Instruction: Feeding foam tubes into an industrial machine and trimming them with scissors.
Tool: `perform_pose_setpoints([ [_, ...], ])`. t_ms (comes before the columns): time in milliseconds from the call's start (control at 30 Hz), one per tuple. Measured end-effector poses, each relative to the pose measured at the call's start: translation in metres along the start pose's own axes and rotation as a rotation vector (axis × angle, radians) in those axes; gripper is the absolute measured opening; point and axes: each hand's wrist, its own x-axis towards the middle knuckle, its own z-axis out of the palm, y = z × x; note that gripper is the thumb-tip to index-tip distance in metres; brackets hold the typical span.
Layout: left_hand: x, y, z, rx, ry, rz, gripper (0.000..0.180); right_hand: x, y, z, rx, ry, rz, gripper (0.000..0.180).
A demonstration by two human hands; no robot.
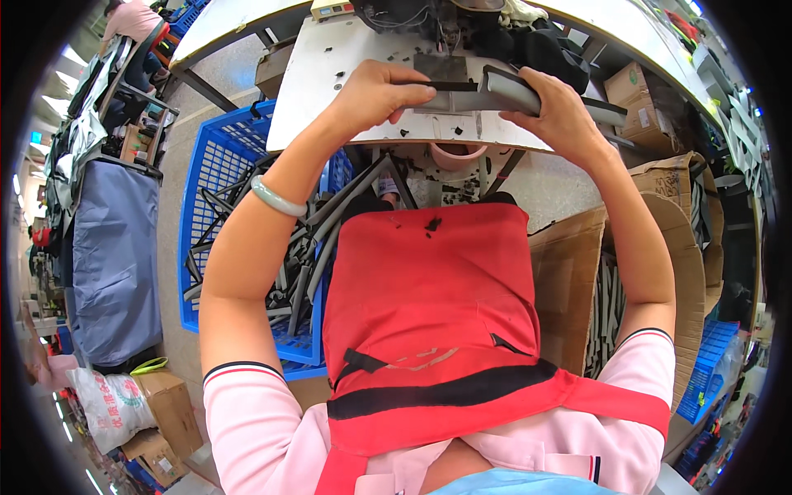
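Note:
Both hands are up over the white sewing table (318, 74), stretching a grey-and-black fabric strip (509, 92) between them. My left hand (375, 95) pinches its left end between thumb and fingers. Around the wider, folded part of the strip, my right hand (563, 115) is closed, with the thumb below. The strip's tail (605, 111) runs out past the right hand. Just beyond the strip is the sewing machine (441, 25), only partly in view at the upper edge, with a dark metal plate (440, 68) under its needle area.
Black scraps dot the table. At left, a blue plastic basket (191, 247) holds many grey-and-black strips. A cardboard box (569, 256) with more strips stands at right. A pinkish bin (456, 157) sits under the table. Another person (132, 29) is at far upper left.

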Motion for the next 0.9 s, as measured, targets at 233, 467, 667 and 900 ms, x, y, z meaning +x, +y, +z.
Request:
perform_pose_setpoints([
  [233, 0.021, 0.000, 0.001, -0.080, 0.029, -0.024, 0.035, 0.017, 0.005, 0.000, 0.056, -0.055, 0.108, 0.062],
  [467, 0.037, -0.003, -0.005, -0.090, 0.033, -0.033, 0.034, 0.029, 0.017, 0.004, 0.096, -0.034, 0.115, 0.069],
  [667, 0.057, -0.011, -0.008, -0.160, 0.030, 0.008, 0.029, 0.047, 0.032, 0.012, 0.067, -0.002, 0.113, 0.065],
  [900, 0.029, -0.020, -0.007, 0.376, 0.052, 0.233, 0.030, -0.001, -0.031, 0.029, -0.040, -0.030, -0.205, 0.041],
])
